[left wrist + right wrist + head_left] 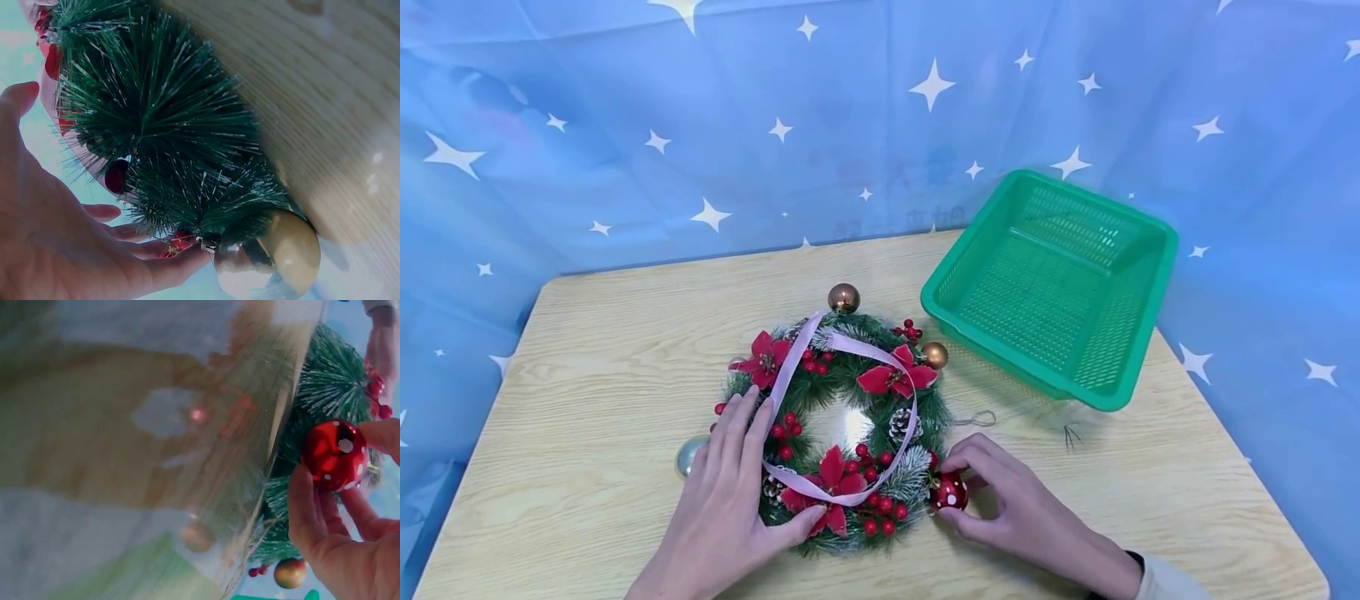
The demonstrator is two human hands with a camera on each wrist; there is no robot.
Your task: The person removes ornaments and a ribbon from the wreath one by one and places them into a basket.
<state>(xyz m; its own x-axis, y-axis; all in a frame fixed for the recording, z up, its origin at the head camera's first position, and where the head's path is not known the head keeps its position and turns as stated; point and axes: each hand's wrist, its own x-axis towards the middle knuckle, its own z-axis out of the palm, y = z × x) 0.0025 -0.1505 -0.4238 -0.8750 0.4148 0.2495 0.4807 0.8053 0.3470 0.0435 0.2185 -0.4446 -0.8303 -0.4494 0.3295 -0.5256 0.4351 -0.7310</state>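
A green wreath with red poinsettias, berries and pinecones lies on the table. Pale pink ribbon loops over its top. At the wreath's lower right, my right hand pinches a red bauble with white dots between thumb and fingers; the right wrist view shows the red bauble against the green needles. My left hand rests on the wreath's left side with fingers spread, its thumb over the lower poinsettia. Beside those fingers sits a silver bauble, seen large in the left wrist view.
A green plastic basket stands at the back right of the wooden table. Between it and the wreath lies a thin loop of wire or twine. Copper and gold baubles edge the wreath. Behind hangs a blue starry cloth.
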